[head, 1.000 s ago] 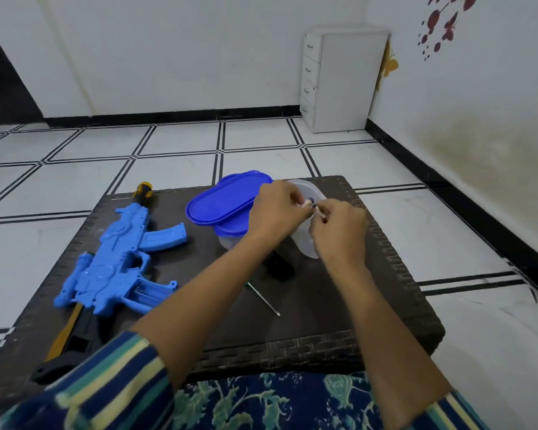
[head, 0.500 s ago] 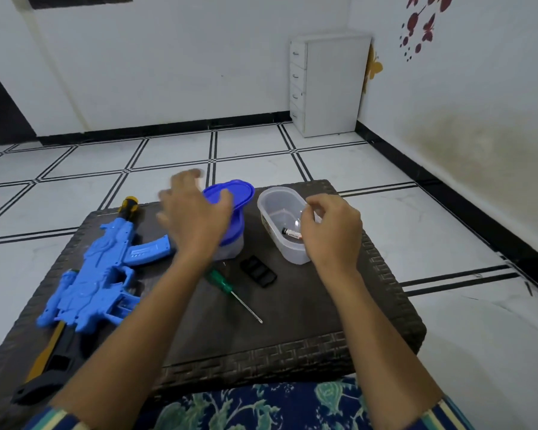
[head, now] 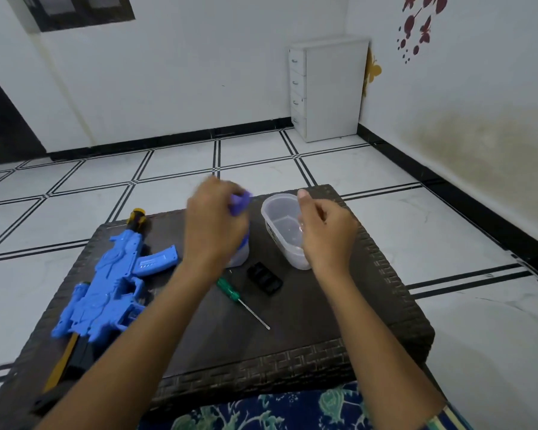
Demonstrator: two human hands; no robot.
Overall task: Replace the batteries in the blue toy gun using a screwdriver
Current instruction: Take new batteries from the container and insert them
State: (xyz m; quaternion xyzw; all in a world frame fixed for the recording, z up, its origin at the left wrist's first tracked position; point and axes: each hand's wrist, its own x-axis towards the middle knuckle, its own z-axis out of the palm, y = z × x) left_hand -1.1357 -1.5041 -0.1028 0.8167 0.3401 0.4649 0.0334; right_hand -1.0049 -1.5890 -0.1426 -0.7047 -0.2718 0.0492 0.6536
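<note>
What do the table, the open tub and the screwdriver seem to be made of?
Table: looks like dark woven wicker, perhaps a plastic imitation, matte; the braided pattern shows along its edge.
Tub: translucent plastic, slightly glossy; the dark table shows through its wall.
Screwdriver: green handle probably plastic; thin grey shaft looks like metal, with a pale shine.

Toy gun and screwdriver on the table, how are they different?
The blue toy gun is far bigger than the green-handled screwdriver. The toy gun is chunky plastic; the screwdriver is thin with a metal shaft. On the dark table, the toy gun lies at the left side, the screwdriver near the middle. Both lie flat, unheld.
</note>
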